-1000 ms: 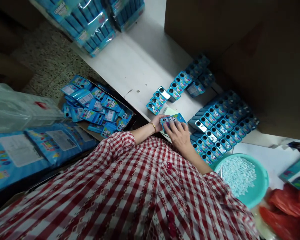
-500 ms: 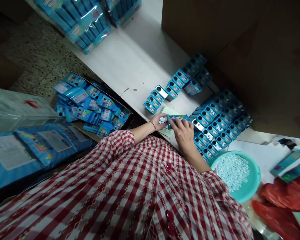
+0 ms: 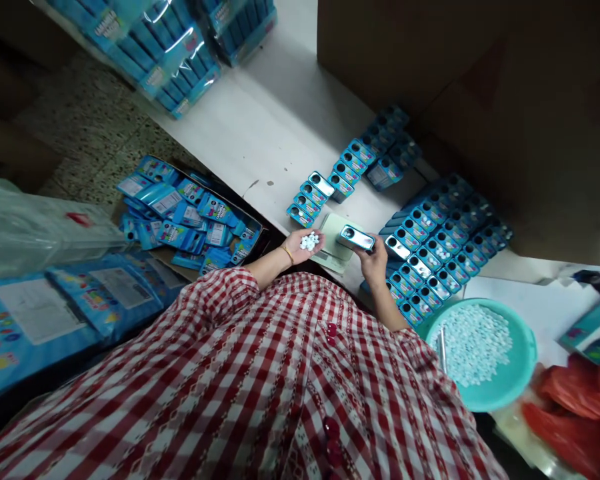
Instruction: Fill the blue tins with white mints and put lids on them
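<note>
My left hand (image 3: 297, 248) is turned palm up and cupped, with a small heap of white candies (image 3: 309, 241) lying in it. Fingers of my right hand (image 3: 373, 261) grip a blue candy tin (image 3: 357, 237) by its near end. The tin's shiny top, with a round hole at one end, faces up. It is over or on a pale green flat device (image 3: 334, 252), perhaps a small scale; whether the two touch I cannot tell. Beyond it stands a short row of blue tins (image 3: 305, 207) with round openings.
Rows of upright tins (image 3: 425, 263), some showing white candies, stand right of my right hand. A turquoise basin (image 3: 523, 373) holds many candies and a metal tool (image 3: 443, 350). On the left is a carton of blue packs (image 3: 190, 213). Wrapped packs (image 3: 155, 60) stand at the back.
My hands have drawn apart. The tin has gone from tilted beside my left palm to level over the pale device, held by my right hand alone. Candies still lie in my left palm.
</note>
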The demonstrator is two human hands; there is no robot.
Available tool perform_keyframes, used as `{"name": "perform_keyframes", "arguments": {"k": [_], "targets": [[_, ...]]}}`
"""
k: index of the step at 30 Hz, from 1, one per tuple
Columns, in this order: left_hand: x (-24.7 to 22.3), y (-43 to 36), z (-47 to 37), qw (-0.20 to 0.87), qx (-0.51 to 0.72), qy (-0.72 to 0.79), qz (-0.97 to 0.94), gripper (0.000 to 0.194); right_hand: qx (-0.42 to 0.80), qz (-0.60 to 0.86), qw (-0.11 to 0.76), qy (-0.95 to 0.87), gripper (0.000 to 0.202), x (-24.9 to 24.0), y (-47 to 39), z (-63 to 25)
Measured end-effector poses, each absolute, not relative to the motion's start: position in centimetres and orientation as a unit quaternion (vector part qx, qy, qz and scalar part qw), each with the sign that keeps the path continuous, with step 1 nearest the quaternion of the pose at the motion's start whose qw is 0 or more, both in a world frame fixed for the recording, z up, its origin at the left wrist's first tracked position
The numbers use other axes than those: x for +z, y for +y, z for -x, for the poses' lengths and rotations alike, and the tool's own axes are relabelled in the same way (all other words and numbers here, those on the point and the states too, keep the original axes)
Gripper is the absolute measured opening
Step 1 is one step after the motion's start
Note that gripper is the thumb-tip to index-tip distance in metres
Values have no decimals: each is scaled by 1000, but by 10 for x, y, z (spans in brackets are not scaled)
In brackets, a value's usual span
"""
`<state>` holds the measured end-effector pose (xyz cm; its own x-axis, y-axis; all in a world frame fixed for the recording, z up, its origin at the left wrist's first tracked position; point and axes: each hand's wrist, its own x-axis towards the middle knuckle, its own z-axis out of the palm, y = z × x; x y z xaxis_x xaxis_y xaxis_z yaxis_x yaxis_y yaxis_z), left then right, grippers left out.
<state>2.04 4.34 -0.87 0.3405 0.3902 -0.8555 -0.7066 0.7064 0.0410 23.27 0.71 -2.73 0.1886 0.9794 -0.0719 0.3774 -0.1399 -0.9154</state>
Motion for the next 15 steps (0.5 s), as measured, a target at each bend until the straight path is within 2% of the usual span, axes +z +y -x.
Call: {"name": "perform_keyframes", "arguments": {"k": [5,7,10,12,15], "targets": [[3,32,-6,784,364,468,185,22,413,658,414,-475,46,-56,9,-220],[6,27,0,782,365,471,181,22,386,648,398,-523,50,-49,2,-222],[8,18,9,787,353,477,171,23,280,625,356,-636,57,-19,-16,-221],[9,11,12,793,336,480,165,23,221,593,311,-709,48,6,-28,-210],[12,-1,13,806,308,474,173,24,254,481,197,-815,34,30,-33,-173]]}}
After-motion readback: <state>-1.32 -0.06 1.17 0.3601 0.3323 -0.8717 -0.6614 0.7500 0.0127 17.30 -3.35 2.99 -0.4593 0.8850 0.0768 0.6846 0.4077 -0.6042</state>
